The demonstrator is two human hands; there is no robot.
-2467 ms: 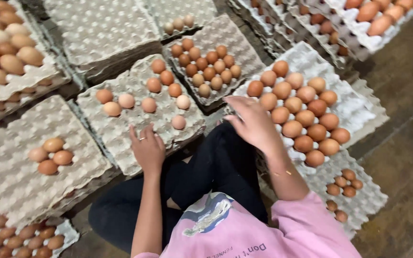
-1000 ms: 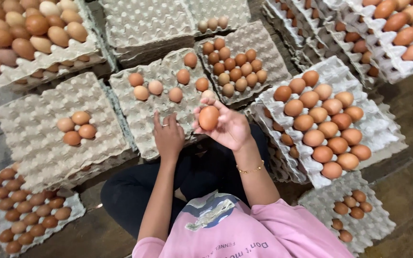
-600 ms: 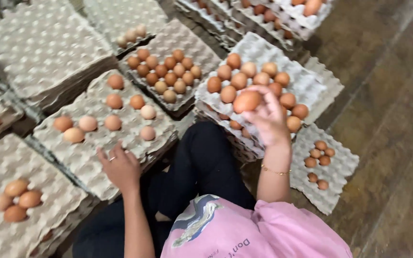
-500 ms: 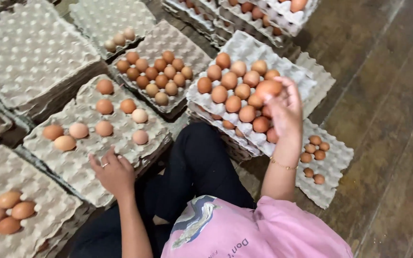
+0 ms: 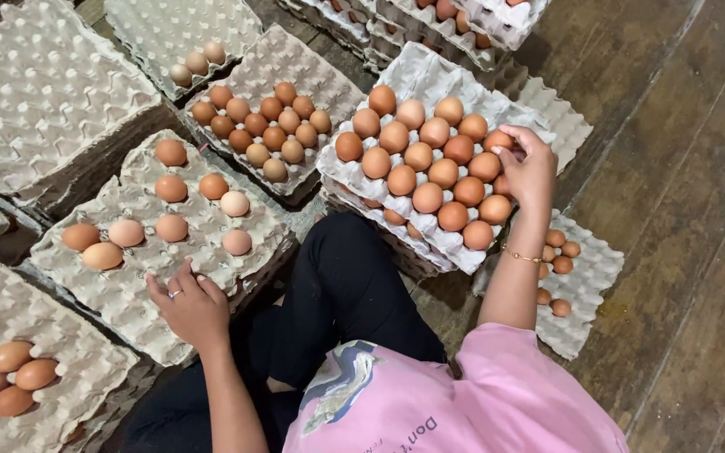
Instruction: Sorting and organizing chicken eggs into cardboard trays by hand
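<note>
The brown egg (image 5: 499, 141) sits at the far right edge of the well-filled egg tray (image 5: 430, 75), in the row nearest the wooden floor, and the right hand (image 5: 530, 168) curls over it. The fingers bend down around the egg and touch it, with the thumb side toward the neighbouring eggs; whether the grip is pinching the egg or merely resting on it cannot be told, since the palm hides the contact. A thin bracelet (image 5: 520, 256) circles that wrist.

This tray carries rows of brown eggs and tops a stack of like trays just in front of the person's dark trouser leg (image 5: 337, 285). Below the right forearm, on the wooden floor (image 5: 698, 210), lies a low tray with small eggs (image 5: 585, 289).

The left hand (image 5: 190, 306) lies flat with fingers spread on the near edge of a sparsely filled tray (image 5: 127, 294), holding nothing; a ring shows on one finger. That tray bears a handful of brown and pale eggs, well apart from the hand. Beyond it stands a tray of smaller eggs (image 5: 262, 126), and at the lower left another tray holds four brown eggs (image 5: 14, 377). The person wears a pink shirt (image 5: 480, 403).
</note>
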